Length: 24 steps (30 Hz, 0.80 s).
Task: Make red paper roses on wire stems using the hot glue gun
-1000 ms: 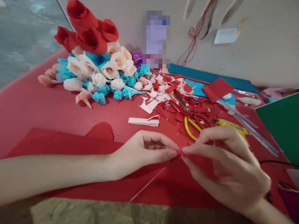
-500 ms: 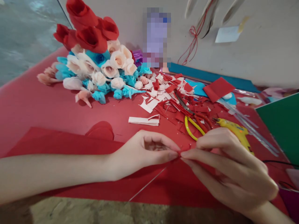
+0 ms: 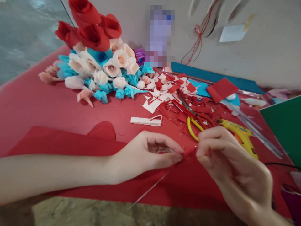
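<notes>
Pinching with both hands near the front edge of the table (image 3: pixel 28 103), the person worked on a small red paper piece (image 3: pixel 190 152). The left hand (image 3: pixel 150 153) had thumb and forefinger closed tight on one end. The right hand (image 3: pixel 235 169) had its fingers curled in and, as far as I could see, closed on the other end. A thin wire (image 3: pixel 150 190) ran down from the piece toward the front edge.

I judged the work well advanced: many finished paper flowers (image 3: pixel 101 62) were piled at the far left corner and cut scraps (image 3: pixel 174 97) lay in the middle, but this piece had no flower shape yet.

Compared with half a second before, the fingertips no longer met. The right hand had drawn a little to the right and turned, the piece showed between the hands, and more of the yellow glue gun (image 3: pixel 240 136) was uncovered.
</notes>
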Tool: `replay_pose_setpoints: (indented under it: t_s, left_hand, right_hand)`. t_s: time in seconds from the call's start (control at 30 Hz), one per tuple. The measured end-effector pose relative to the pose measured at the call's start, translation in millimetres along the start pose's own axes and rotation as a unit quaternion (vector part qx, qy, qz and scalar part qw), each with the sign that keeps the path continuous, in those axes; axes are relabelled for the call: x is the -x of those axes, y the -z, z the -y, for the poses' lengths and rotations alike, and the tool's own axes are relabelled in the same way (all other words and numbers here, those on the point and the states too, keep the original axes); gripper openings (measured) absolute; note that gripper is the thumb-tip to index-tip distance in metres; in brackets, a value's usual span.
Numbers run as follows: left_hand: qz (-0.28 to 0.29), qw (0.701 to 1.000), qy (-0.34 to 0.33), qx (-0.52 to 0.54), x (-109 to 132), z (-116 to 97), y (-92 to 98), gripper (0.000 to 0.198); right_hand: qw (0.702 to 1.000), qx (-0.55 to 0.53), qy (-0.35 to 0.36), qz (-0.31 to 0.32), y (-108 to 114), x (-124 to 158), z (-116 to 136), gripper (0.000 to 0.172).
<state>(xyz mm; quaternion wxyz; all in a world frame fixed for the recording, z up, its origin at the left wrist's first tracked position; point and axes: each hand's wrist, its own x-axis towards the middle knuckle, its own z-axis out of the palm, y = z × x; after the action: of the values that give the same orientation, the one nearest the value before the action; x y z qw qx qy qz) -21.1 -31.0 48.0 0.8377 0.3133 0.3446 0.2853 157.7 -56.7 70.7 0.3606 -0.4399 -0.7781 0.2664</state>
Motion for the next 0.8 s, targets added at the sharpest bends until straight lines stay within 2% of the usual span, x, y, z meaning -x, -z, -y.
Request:
replay_pose_setpoints:
  t_s: [0.13,0.33,0.57,0.67,0.8]
  left_hand:
    - [-0.011,1.000,-0.002,0.004,-2.8,1.8,1.5,0.008]
    - [-0.002,1.000,-0.006,0.017,-3.4,3.0,2.0,0.009]
    - [0.002,1.000,-0.012,0.013,-2.6,4.9,4.3,0.007]
    - [-0.004,1.000,-0.013,-0.009,-2.5,4.5,5.2,0.006]
    - [-0.001,1.000,-0.014,-0.017,-2.3,3.1,4.2,0.007]
  right_hand:
    - [0.999,0.023,0.017,-0.019,1.5,-2.5,1.3,0.013]
    - [0.987,0.111,0.113,-0.019,0.5,-7.5,1.9,0.021]
    - [0.968,0.177,0.179,-0.020,0.4,-9.7,-0.8,0.018]
    - [0.965,0.193,0.178,-0.025,-2.7,-8.1,-2.2,0.014]
    - [0.977,0.161,0.139,-0.024,-6.6,-4.6,-1.8,0.013]
